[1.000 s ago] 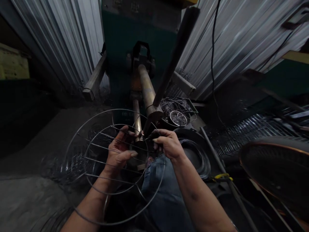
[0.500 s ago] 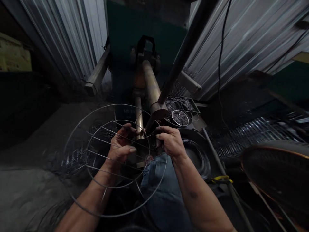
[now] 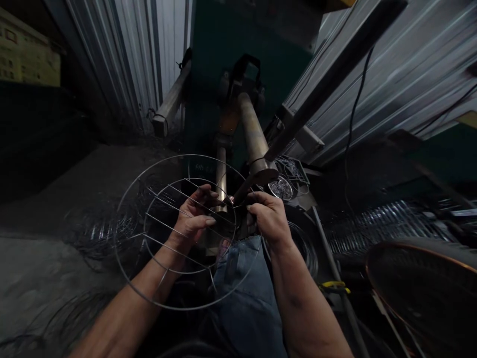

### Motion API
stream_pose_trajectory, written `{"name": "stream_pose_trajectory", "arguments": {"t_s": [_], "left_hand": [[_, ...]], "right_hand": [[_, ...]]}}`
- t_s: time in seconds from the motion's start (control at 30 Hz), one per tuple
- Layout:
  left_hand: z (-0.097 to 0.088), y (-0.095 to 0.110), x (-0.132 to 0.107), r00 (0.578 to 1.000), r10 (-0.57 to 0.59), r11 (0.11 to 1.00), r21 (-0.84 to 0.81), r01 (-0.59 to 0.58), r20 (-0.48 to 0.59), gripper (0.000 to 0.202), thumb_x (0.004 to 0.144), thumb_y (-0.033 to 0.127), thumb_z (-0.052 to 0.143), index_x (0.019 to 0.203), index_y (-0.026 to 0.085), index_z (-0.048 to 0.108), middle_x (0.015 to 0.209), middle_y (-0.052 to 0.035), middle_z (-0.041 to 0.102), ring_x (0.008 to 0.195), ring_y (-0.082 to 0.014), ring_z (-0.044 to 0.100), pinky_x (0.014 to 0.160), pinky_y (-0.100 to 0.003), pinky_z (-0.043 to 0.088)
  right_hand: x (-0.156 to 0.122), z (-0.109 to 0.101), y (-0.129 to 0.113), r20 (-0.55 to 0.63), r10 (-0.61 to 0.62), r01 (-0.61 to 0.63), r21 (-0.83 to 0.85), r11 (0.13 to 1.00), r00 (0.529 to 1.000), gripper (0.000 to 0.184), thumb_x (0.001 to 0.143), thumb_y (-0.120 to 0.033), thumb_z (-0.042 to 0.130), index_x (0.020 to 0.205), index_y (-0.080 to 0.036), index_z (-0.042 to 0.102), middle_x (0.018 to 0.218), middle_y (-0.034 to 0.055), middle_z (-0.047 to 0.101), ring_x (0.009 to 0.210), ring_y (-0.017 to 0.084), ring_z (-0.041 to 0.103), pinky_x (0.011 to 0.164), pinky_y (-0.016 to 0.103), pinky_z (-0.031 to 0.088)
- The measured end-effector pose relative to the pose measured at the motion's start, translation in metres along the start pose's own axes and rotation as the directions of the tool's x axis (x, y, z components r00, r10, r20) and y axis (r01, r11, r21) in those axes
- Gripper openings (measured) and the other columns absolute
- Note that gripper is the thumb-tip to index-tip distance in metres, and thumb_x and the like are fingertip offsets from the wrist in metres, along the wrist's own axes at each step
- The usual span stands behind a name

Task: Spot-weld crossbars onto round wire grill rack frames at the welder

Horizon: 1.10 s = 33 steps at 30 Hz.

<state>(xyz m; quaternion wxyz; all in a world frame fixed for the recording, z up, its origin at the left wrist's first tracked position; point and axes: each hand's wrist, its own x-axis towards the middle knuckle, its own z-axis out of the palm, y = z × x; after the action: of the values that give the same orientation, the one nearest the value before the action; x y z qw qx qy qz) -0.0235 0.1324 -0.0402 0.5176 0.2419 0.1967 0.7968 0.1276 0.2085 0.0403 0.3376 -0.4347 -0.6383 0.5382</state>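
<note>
Noted nearest, on the wearer's side of the brass rod point(image 3: 221, 179): a denim-clad leg point(image 3: 248, 293). Noted just left of the rod's tip: the left hand point(image 3: 192, 221), set among wires, moderately wide, thumb apart from fingers; cannot tell any firm grip. Noted just right of the tip: the right hand point(image 3: 274, 219), pinched narrow, apparently on the edge of the wire rack point(image 3: 166, 224); exact contact hidden behind the fingers. Located the rack, two rings with crossbars, mostly left of and nearer than the rod, overlapping its tip in view; cannot tell touching from apart.

Compared with a second earlier: found the rack flatter in view and a little nearer the rod's tip, viewpoint shifted as well, both hands in much the same pose. Judged to mean fine adjustment at the same spot, not a fresh placement.

Observed right of the rod: a wire coil point(image 3: 307, 248); left of it, a heap of loose wire point(image 3: 100, 223). Recorded beside the rod, to its right, a thicker post point(image 3: 255, 127), and beyond that a tray of shiny wire point(image 3: 281, 188). Found behind the rod, on a green machine point(image 3: 201, 74), faint pale lettering point(image 3: 204, 167): too blurred to read. Recorded far left of the rod, a yellow crate point(image 3: 28, 52); no brand legible.
</note>
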Motion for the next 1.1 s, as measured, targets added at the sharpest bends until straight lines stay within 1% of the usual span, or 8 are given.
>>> {"name": "stream_pose_trajectory", "arguments": {"t_s": [0.13, 0.3, 0.53, 0.7, 0.8, 0.87, 0.97, 1.1], "left_hand": [[-0.003, -0.001, 0.005, 0.999, 0.016, 1.000, -0.002, -0.016, 0.030, 0.070, 0.049, 0.008, 0.081, 0.114, 0.027, 0.064, 0.106, -0.0012, 0.065, 0.098, -0.0181, 0.061, 0.090, -0.030, 0.048], [-0.003, -0.001, 0.008, 1.000, 0.018, 1.000, -0.006, -0.018, 0.021, 0.069, 0.048, 0.010, 0.083, 0.112, 0.028, 0.065, 0.105, -0.0005, 0.065, 0.097, -0.0180, 0.061, 0.089, -0.031, 0.048], [0.000, 0.000, 0.009, 1.000, 0.010, 1.000, -0.025, -0.010, -0.002, 0.068, 0.046, 0.009, 0.083, 0.110, 0.026, 0.066, 0.102, -0.0009, 0.065, 0.096, -0.0179, 0.062, 0.087, -0.030, 0.050], [-0.003, -0.003, 0.009, 1.000, 0.019, 0.999, -0.035, -0.019, 0.004, 0.069, 0.047, 0.008, 0.082, 0.111, 0.026, 0.065, 0.103, -0.0010, 0.065, 0.096, -0.0176, 0.061, 0.087, -0.030, 0.050], [-0.003, -0.005, 0.009, 1.000, 0.017, 0.999, -0.028, -0.017, -0.003, 0.069, 0.047, 0.009, 0.082, 0.112, 0.026, 0.064, 0.104, -0.0006, 0.065, 0.098, -0.0178, 0.061, 0.088, -0.030, 0.049], [-0.002, -0.006, 0.009, 1.000, 0.013, 1.000, -0.025, -0.014, -0.012, 0.069, 0.047, 0.009, 0.082, 0.112, 0.026, 0.064, 0.104, -0.0006, 0.065, 0.097, -0.0177, 0.061, 0.089, -0.030, 0.049], [-0.002, -0.007, 0.009, 1.000, 0.011, 0.999, -0.032, -0.012, -0.021, 0.069, 0.045, 0.010, 0.083, 0.110, 0.026, 0.065, 0.102, -0.0003, 0.066, 0.095, -0.0172, 0.062, 0.088, -0.029, 0.049], [-0.004, -0.008, 0.009, 1.000, 0.009, 0.999, -0.040, -0.009, -0.007, 0.068, 0.047, 0.010, 0.083, 0.111, 0.026, 0.065, 0.104, -0.0011, 0.065, 0.096, -0.0177, 0.062, 0.086, -0.029, 0.050]], "right_hand": [[0.006, 0.001, -0.007, 0.028, -0.018, 0.019, -0.060, 0.998, 0.999, 0.016, 0.055, -0.022, 0.049, 0.065, -0.016, 0.060, 0.038, -0.0030, 0.048, 0.032, 0.011, 0.042, 0.033, 0.019, 0.028], [0.012, 0.001, -0.006, 0.060, -0.052, 0.056, -0.071, 0.996, 0.997, 0.015, 0.054, -0.020, 0.048, 0.063, -0.016, 0.060, 0.041, -0.0029, 0.050, 0.033, 0.009, 0.041, 0.034, 0.018, 0.028], [0.016, 0.001, -0.008, 0.076, -0.022, 0.029, -0.082, 0.996, 0.997, 0.014, 0.053, -0.021, 0.048, 0.061, -0.016, 0.058, 0.041, -0.0032, 0.048, 0.033, 0.010, 0.040, 0.034, 0.019, 0.026], [0.018, 0.001, -0.010, 0.087, -0.032, 0.037, -0.057, 0.998, 0.996, 0.010, 0.053, -0.022, 0.049, 0.057, -0.017, 0.057, 0.048, -0.0025, 0.051, 0.039, 0.009, 0.043, 0.036, 0.020, 0.030], [0.018, 0.000, -0.011, 0.090, 0.001, 0.005, -0.062, 0.998, 0.996, 0.009, 0.052, -0.023, 0.049, 0.055, -0.017, 0.055, 0.045, -0.0028, 0.049, 0.036, 0.009, 0.040, 0.034, 0.020, 0.028], [0.019, 0.000, -0.012, 0.091, 0.015, -0.008, -0.077, 0.997, 0.996, 0.011, 0.052, -0.023, 0.048, 0.055, -0.017, 0.056, 0.042, -0.0028, 0.047, 0.033, 0.010, 0.038, 0.033, 0.021, 0.026], [0.020, 0.000, -0.013, 0.098, 0.002, 0.008, -0.100, 0.995, 0.995, 0.013, 0.052, -0.023, 0.047, 0.055, -0.016, 0.058, 0.041, -0.0020, 0.048, 0.033, 0.010, 0.039, 0.032, 0.021, 0.026], [0.022, -0.001, -0.010, 0.123, 0.001, 0.014, -0.125, 0.992, 0.992, 0.020, 0.052, -0.021, 0.045, 0.060, -0.015, 0.063, 0.039, -0.0018, 0.048, 0.032, 0.011, 0.040, 0.033, 0.021, 0.026]]}}
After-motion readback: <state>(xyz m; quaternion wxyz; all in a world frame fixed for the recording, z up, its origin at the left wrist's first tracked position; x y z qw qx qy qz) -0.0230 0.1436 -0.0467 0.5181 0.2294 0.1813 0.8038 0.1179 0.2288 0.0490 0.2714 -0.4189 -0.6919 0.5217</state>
